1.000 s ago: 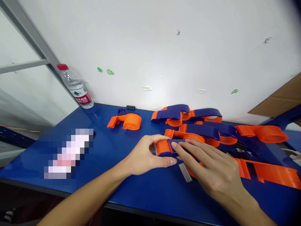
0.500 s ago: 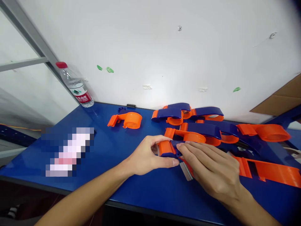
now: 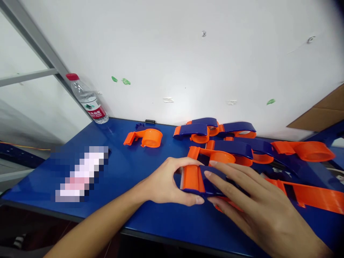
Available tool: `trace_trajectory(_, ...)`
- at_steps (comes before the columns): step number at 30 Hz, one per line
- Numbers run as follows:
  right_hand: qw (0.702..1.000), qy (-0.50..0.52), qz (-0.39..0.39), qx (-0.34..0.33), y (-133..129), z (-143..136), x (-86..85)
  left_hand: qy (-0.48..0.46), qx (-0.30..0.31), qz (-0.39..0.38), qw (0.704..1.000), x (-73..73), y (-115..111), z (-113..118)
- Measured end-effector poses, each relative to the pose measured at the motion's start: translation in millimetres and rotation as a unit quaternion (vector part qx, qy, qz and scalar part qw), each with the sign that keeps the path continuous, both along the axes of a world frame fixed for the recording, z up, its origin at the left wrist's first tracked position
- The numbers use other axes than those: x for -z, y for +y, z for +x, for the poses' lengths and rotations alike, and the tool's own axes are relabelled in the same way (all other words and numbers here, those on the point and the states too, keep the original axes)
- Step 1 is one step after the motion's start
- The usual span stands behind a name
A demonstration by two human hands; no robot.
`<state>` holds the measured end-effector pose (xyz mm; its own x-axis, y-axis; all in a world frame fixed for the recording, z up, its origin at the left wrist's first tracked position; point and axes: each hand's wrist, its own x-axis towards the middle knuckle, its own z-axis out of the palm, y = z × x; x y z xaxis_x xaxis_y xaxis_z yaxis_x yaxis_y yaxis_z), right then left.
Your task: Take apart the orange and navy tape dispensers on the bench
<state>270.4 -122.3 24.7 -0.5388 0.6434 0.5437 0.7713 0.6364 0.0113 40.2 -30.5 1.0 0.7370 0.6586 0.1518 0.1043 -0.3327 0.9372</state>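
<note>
The left hand (image 3: 163, 182) is gripping the toothed end of one orange-and-navy tape dispenser (image 3: 192, 177), thumb on the near side and fingers on the far side. The right hand (image 3: 268, 200) is closing over the same unit, its fingers lying across the navy cover (image 3: 215, 173) and its thumb running along the near side. The unit is sitting at the front middle of the blue table (image 3: 131, 168), between both hands.

Compared with the frame half a second ago, the right hand is resting farther right and nearer the camera, its fingers spreading wider. More of the navy cover is showing, and the serrated edge (image 3: 182, 179) is coming into plain view. The metal plate seen earlier is no longer showing.

Count: five covered dispensers (image 3: 233, 147) are standing beyond the hands; four bare orange frames (image 3: 152, 138) are lying about, one at left, one just past the hands, two at right. One bottle (image 3: 90, 104) and one black cylinder (image 3: 149, 122) are standing and lying, respectively, by the wall (image 3: 150, 46).
</note>
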Motion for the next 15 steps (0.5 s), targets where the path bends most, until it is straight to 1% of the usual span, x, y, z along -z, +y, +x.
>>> trace_trajectory(2, 0.998, 0.0, -0.064, 0.026, -2, 6, -1.2, -0.002, 0.021, 0.04, 0.999, -0.9, 0, -1)
trace_trajectory(4, 0.99, 0.001, -0.134, 0.055, -3, 10, -1.1, -0.003, 0.04, 0.063, 0.997, -1.5, 0, -1)
trace_trajectory(6, 0.977, 0.017, -0.202, 0.068, -2, 12, -0.5, 0.008, 0.048, 0.072, 0.996, -2.1, 1, -2)
trace_trajectory(8, 0.956, 0.057, -0.278, 0.072, 0, 10, -0.2, 0.029, 0.053, 0.069, 0.996, -3.2, 3, -4)
trace_trajectory(10, 0.928, 0.116, -0.345, 0.076, 4, 7, 0.1, 0.05, 0.066, 0.058, 0.995, -4.5, 6, -6)
trace_trajectory(12, 0.893, 0.187, -0.399, 0.097, 7, 6, 1.4, 0.064, 0.074, 0.041, 0.994, -5.6, 8, -10)
trace_trajectory(14, 0.846, 0.264, -0.45, 0.109, 10, 7, 4.8, 0.062, 0.084, 0.008, 0.994, -6.2, 10, -15)
trace_trajectory(15, 0.817, 0.305, -0.477, 0.107, 12, 8, 7.5, 0.053, 0.094, -0.015, 0.994, -6.2, 11, -17)
